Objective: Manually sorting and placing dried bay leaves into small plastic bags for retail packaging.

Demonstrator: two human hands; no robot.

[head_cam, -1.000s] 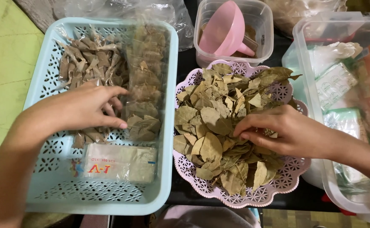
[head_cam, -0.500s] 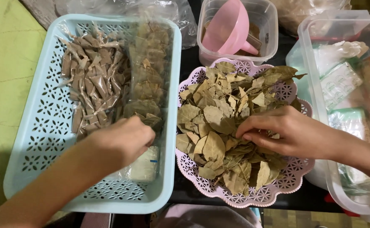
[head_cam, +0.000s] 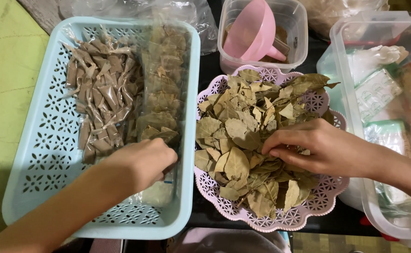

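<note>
My left hand (head_cam: pixel 142 164) reaches into the light blue perforated basket (head_cam: pixel 41 154), its fingers curled over a clear plastic bag (head_cam: pixel 161 192) at the basket's near right corner. Whether it grips the bag is hidden. My right hand (head_cam: pixel 315 147) rests on a heap of dried bay leaves (head_cam: pixel 243 140) in the pink lacy basket (head_cam: pixel 271 220), fingertips pinched among the leaves. Small clear packets of brown sticks (head_cam: pixel 100 93) and packets of leaves (head_cam: pixel 161 84) lie in the blue basket.
A clear tub (head_cam: pixel 294 18) holding a pink funnel (head_cam: pixel 252 30) stands behind the pink basket. A large clear bin (head_cam: pixel 355 117) with packaged goods sits at the right. Green matting (head_cam: pixel 3 70) lies at the left. Plastic bags lie at the back.
My left hand has moved from the sachets in the middle of the blue basket down to the plastic bag at its near right corner. My right hand stays on the leaves.
</note>
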